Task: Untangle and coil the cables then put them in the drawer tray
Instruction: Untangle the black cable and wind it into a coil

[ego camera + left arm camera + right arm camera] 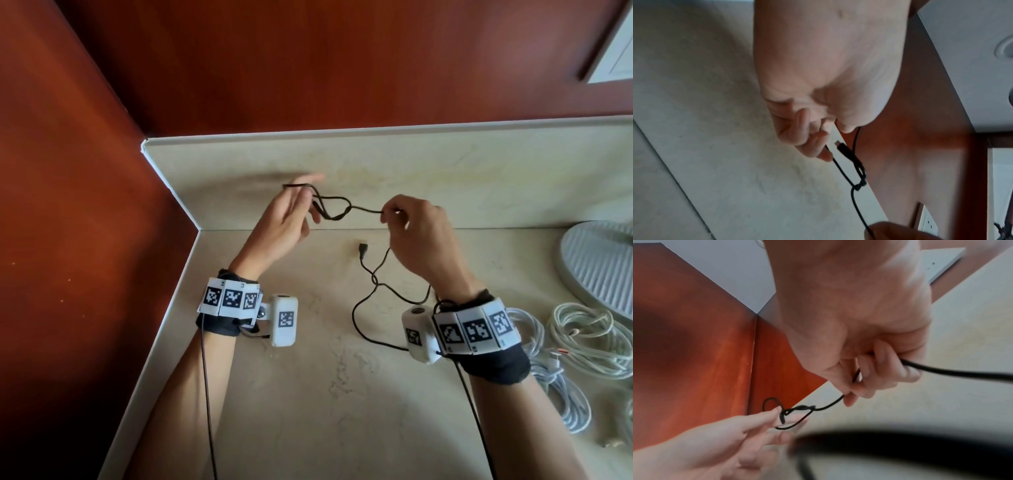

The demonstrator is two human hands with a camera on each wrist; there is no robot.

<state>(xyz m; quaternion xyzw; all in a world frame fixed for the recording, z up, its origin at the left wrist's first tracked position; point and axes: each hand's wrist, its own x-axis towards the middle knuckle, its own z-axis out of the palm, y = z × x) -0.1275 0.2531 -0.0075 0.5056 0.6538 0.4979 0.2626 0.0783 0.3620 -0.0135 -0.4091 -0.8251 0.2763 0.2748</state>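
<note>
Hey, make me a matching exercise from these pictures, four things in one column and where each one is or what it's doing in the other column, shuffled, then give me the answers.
Things:
1. left hand
2. right hand
3. white cables
4. black cable's free plug

Places or states:
A. piled on the counter at the far right
B. lying on the counter between the two hands
C. fingers at the knotted loop of the black cable
D. pinching the black cable to the right of the knot

Pairs: 1-C, 2-D, 3-A, 4-B
</note>
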